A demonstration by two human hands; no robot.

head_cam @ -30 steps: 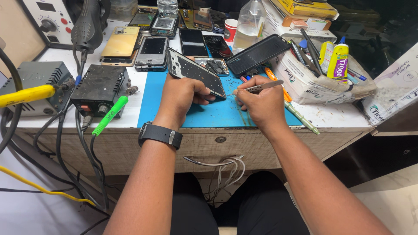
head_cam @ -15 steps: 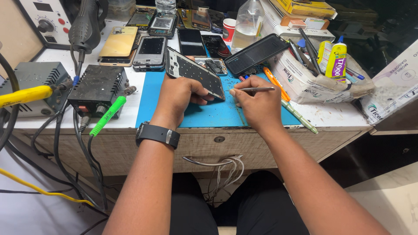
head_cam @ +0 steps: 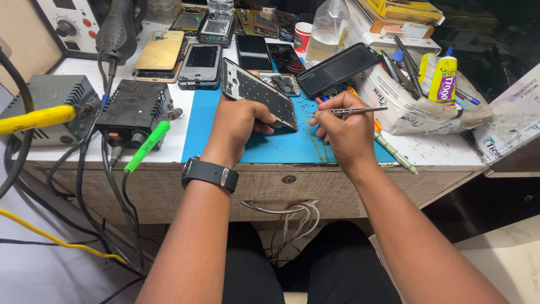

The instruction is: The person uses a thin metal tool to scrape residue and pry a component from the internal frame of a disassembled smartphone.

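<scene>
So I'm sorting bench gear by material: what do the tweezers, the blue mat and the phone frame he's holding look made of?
The tweezers in the right hand look like bare steel: thin, silvery, with a bright glint. The blue mat looks like matte rubber or silicone, flat and scuffed near its right edge. The phone frame in the left hand seems dark metal or plastic with a pale rim; which one cannot be told.

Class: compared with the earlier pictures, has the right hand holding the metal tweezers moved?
Yes. The right hand with the tweezers has lifted slightly away from the blue mat's front edge.
</scene>
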